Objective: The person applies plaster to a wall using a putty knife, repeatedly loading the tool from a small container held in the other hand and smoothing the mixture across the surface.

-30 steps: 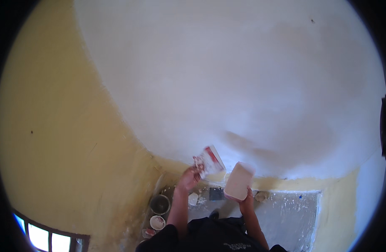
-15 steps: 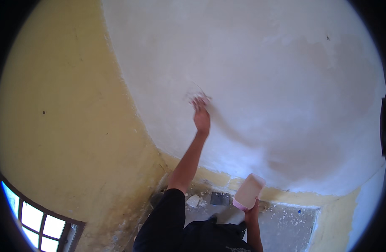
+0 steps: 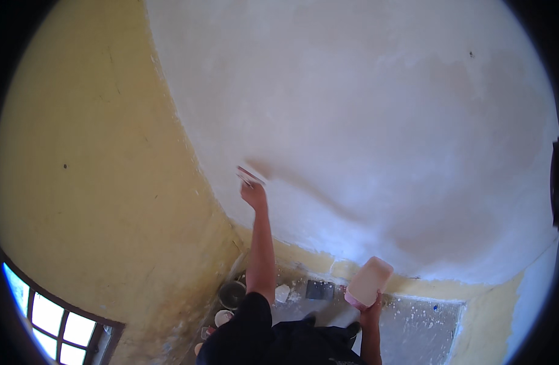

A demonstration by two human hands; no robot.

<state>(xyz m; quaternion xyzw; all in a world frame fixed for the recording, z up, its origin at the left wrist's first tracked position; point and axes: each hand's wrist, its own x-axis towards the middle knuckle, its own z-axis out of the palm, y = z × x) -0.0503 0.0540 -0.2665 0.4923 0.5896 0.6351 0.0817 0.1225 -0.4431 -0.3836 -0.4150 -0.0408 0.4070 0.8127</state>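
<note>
Up against the white-coated wall (image 3: 364, 140), my left hand (image 3: 253, 193) is closed on a thin flat-bladed putty knife (image 3: 250, 176), its blade edge close to the surface. Whether the blade touches the wall cannot be told. Low on the right, my right hand (image 3: 372, 305) grips a pale pink rectangular tub (image 3: 369, 281) with rounded corners by its lower end. The tub is tilted, and its pale inside looks smooth.
A bare yellow wall (image 3: 97, 140) meets the white one at a corner on the left, with a barred window (image 3: 60, 325) below. On the speckled floor (image 3: 413, 328) stand a dark bucket (image 3: 232, 295), a whitish container (image 3: 223, 317) and a dark square piece (image 3: 320, 290).
My left hand has swept down and left across the wall with the putty knife. The tub in my right hand has shifted slightly right. The bucket by the corner now shows more fully.
</note>
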